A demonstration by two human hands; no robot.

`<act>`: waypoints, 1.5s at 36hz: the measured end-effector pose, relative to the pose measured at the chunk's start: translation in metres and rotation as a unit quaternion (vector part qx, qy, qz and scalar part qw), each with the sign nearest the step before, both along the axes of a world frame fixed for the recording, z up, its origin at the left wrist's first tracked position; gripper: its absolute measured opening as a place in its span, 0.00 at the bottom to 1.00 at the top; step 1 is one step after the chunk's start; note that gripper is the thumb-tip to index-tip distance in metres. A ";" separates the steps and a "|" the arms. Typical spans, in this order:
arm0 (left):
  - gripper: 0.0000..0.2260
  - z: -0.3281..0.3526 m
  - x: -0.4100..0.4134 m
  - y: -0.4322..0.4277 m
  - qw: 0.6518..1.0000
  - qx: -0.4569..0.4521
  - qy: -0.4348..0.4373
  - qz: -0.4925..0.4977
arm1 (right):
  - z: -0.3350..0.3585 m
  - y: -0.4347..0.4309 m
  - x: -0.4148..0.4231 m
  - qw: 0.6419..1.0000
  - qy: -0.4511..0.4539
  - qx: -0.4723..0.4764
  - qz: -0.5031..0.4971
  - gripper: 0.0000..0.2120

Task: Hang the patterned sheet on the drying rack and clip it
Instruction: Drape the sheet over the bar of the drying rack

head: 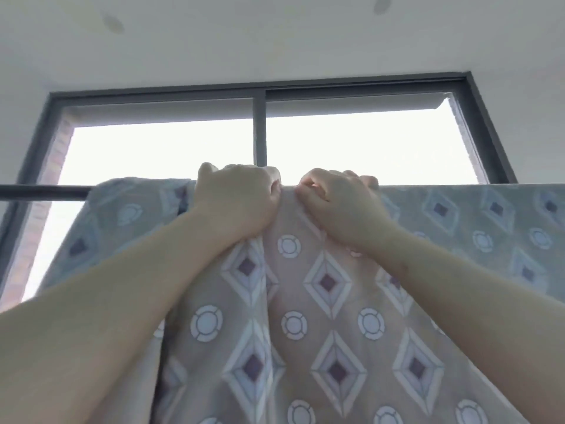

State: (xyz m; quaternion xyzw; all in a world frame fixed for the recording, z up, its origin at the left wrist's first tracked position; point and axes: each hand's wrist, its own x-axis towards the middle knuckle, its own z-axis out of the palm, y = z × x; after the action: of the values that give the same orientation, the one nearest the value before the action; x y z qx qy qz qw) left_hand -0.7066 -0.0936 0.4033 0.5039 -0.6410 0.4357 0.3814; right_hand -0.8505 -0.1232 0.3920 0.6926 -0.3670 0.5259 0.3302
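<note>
A home: dark-framed window (259,130), white ceiling (275,41), drying rod (42,191).

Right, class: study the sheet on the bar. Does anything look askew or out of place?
The patterned sheet is bunched into folds where the left hand and right hand grip it at the bar, yet lies flat further right.

Bright window (351,87) under white ceiling (275,38)
Above the left hand (235,200) and right hand (336,206) the dark-framed window glared white, its mullion (260,133) rising between them; brick reveals (59,154) flanked the glass (159,148), two round fixtures (113,22) sat higher.
</note>
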 end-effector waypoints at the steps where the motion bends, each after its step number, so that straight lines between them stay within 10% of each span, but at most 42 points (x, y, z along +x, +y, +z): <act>1: 0.15 -0.002 0.008 0.002 1.000 0.004 0.006 0.006 | 0.000 0.000 0.009 1.000 0.004 0.001 0.003 0.13; 20: 0.10 -0.013 0.028 0.007 0.982 -0.067 0.110 -0.140 | 0.001 0.002 0.006 0.995 -0.033 0.018 0.097 0.09; 44: 0.08 0.013 0.107 0.013 0.986 -0.054 0.159 -0.022 | 0.004 0.013 -0.011 0.969 -0.224 0.071 -0.075 0.08; 54: 0.12 0.011 0.069 0.001 0.990 0.054 0.058 -0.116 | 0.002 0.007 0.050 0.994 -0.075 0.079 0.031 0.13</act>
State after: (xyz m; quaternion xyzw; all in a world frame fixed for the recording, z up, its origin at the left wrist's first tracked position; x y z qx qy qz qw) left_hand -0.6378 -0.0930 0.4144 0.4706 -0.6946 0.3233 0.4376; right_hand -0.8009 -0.1163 0.3936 0.6861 -0.4099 0.5557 0.2292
